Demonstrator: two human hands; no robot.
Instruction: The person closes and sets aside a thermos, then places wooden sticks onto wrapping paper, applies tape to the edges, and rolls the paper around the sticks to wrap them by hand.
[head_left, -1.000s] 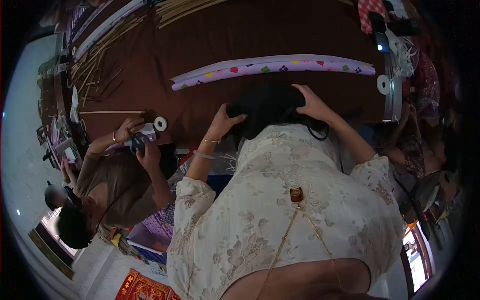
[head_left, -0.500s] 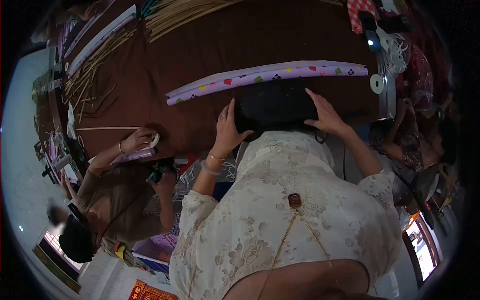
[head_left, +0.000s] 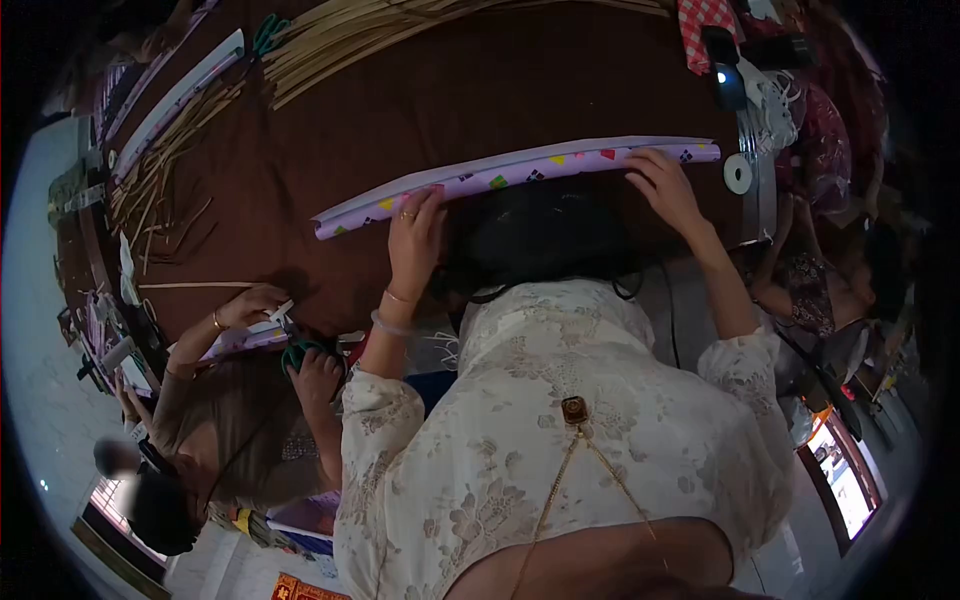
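Where left hand [head_left: 415, 235] and right hand [head_left: 668, 190] overlap patterned roll [head_left: 516, 174], its print hides | grips: can't discern

Brown-covered desk [head_left: 520, 90]. Along desk's far edge, bundle of long tan strips [head_left: 380, 35]; near far left corner, green-handled scissors [head_left: 268, 35]. Loose tan strips [head_left: 170, 165] scattered across desk's left part; single pale strip [head_left: 205, 286] toward near left corner. At desk's right end, white ring-shaped roll [head_left: 738, 160]. At far right corner, red-checked cloth [head_left: 697, 35], black device [head_left: 724, 90] with lit spot, white cords [head_left: 775, 105].
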